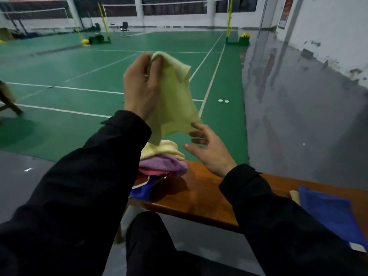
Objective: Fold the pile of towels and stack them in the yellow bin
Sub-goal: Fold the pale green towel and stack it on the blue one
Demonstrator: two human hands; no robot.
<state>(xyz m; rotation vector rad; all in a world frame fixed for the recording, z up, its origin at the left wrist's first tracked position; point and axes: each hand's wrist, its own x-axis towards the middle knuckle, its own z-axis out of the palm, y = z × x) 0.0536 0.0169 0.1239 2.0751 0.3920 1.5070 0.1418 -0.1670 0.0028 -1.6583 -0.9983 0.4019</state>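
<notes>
Pale green towel (175,104) hangs in the air in front of me, above the far end of the bench (201,196), one top corner bunched and pinched in my left hand (139,86), fingers closed tight on the cloth, rest of it drooping loose with its lower tail nearly brushing the pile of towels (161,158) below. My right hand (207,148) is lower and to the right, fingers spread, empty, fingertips just beside the towel's bottom right edge, touching or nearly, can't tell which. Step as I read it: get the towel opened flat before folding. To do it well I should catch that lower corner with the right hand, run along the edge to find the true corner instead of grabbing mid-hem, pull it taut between both hands, then bring corners together evenly. Risk: dragging the tail over the pile and tipping the yellow and purple ones off. Pile sits on the bench's left end, under my left forearm. A blue towel (330,212) lies on the bench at far right. Yellow bin not clearly in view.
</notes>
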